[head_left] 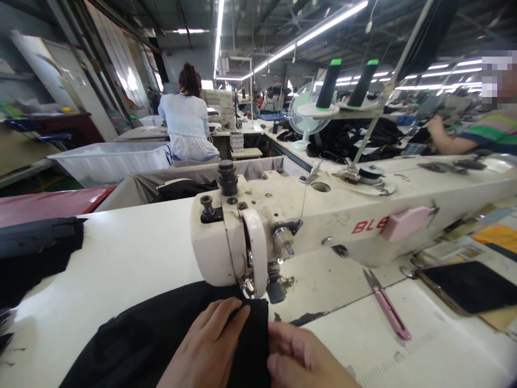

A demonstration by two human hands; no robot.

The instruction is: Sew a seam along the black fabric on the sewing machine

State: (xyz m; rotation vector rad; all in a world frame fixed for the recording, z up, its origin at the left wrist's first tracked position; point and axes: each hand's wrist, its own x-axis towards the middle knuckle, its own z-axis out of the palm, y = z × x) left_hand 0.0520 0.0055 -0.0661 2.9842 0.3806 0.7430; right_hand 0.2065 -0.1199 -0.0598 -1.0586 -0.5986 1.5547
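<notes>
Black fabric (161,323) lies on the white table with its upper edge at the needle area of a sewing machine (218,242). On top of the fabric rests my left hand (210,339), its fingers stretched out and pressing down just in front of the presser foot. My right hand (301,355) grips the fabric's right edge, thumb and curled fingers closed on it. The needle itself is hidden behind the machine's white guard (255,253).
Pink thread snips (388,307) and a dark flat tablet-like object (472,285) lie to the right. More dark fabric pieces (36,253) are stacked at left. Thread cones (329,86) and a fan (309,110) stand behind. A person in white sits ahead; another's arm shows at far right.
</notes>
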